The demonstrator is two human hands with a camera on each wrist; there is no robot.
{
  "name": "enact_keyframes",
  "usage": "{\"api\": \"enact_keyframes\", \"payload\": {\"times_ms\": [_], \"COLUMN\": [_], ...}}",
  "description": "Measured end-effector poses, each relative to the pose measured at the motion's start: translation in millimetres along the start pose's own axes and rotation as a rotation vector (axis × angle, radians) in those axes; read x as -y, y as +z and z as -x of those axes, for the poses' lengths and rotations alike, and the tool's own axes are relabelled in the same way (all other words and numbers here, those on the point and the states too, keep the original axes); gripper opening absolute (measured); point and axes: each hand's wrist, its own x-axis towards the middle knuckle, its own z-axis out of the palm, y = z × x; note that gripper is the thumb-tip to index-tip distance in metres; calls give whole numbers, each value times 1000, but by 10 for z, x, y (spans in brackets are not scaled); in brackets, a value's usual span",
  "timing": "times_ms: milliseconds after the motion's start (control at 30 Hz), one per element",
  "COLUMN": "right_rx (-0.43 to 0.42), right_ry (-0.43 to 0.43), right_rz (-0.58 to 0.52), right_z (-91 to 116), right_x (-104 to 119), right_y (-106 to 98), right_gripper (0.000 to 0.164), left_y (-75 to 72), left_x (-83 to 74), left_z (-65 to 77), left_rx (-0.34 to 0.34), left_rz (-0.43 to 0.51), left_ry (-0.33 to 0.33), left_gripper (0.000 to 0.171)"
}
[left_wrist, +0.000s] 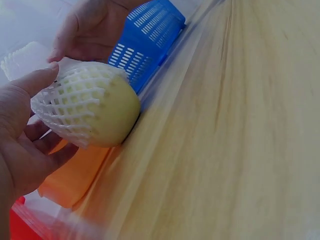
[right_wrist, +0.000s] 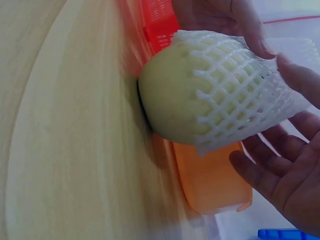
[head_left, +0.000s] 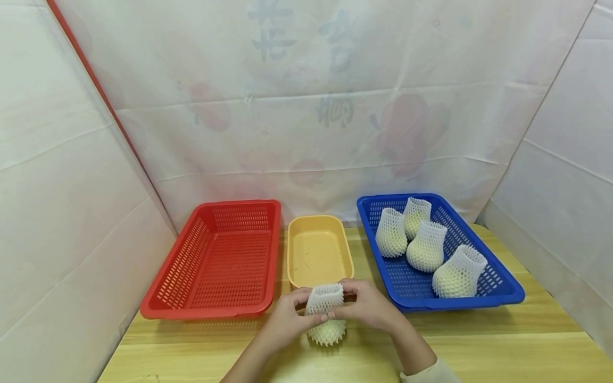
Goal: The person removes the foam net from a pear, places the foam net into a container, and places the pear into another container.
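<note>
The wooden table (head_left: 498, 343) is stretching rightward to its slanting edge, while the red basket (head_left: 234, 271), yellow tray (head_left: 320, 255) and blue basket (head_left: 399, 274) are lining its far side. A pale fruit (right_wrist: 165, 95) is resting on the wood just before the tray. The left hand (head_left: 287, 320) and right hand (head_left: 371, 308) are gripping its white foam net (head_left: 324, 301) from opposite sides, thumb tips close together.

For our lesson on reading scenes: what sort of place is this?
Probably a makeshift sorting booth: pale cloth hangs behind and beside a wooden table bearing a red basket and a blue basket of net-sleeved fruit.
</note>
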Motion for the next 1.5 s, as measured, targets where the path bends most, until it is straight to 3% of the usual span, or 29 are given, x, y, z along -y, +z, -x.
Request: {"api": "enact_keyframes", "payload": {"times_ms": [367, 833, 1000, 1200, 1500], "right_rx": [14, -12, -12, -13, 27], "right_ry": [3, 3, 15, 43, 29], "right_rz": [53, -6, -6, -21, -29], "right_z": [-5, -3, -8, -8, 0], "right_x": [-27, 11, 2, -2, -26], "right_y": [8, 14, 4, -5, -24], "right_gripper": [26, 22, 23, 25, 34], "left_y": [17, 41, 22, -23, -12], "left_x": [-10, -95, -96, -93, -27], "left_z": [13, 11, 6, 22, 11], "left_rx": [-41, -87, -82, -48, -89], "left_rz": [-26, -11, -8, 47, -28], "left_ry": [17, 52, 59, 13, 43], "left_gripper": [27, 19, 23, 32, 20]}}
